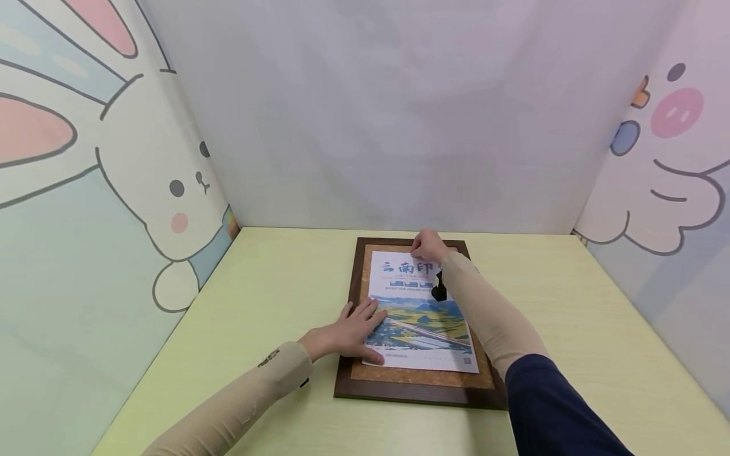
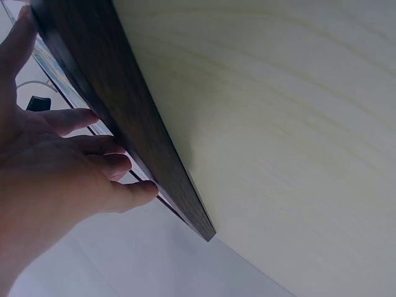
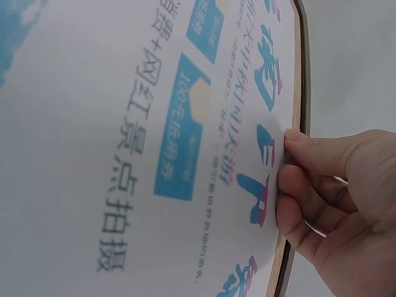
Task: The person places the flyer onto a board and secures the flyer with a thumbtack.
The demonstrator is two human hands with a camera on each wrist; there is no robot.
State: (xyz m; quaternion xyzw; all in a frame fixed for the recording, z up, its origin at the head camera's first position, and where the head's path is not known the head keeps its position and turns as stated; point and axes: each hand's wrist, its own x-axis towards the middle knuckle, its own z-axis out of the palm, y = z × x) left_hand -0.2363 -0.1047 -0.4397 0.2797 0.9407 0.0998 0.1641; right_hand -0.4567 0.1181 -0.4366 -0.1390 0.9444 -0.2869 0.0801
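Note:
A printed poster with blue lettering and a landscape picture lies on a cork board in a dark brown wooden frame. My left hand rests with spread fingers over the poster's lower left edge and the frame's left side. In the left wrist view that hand reaches across the dark frame. At the poster's top edge, my right hand pinches with curled fingers. The right wrist view shows its thumb and fingertips close together at the paper's edge, beside the large lettering.
The framed board lies on a pale yellow wooden table, towards the back wall. Side walls with cartoon animals stand left and right. A small black device hangs at my right wrist over the poster.

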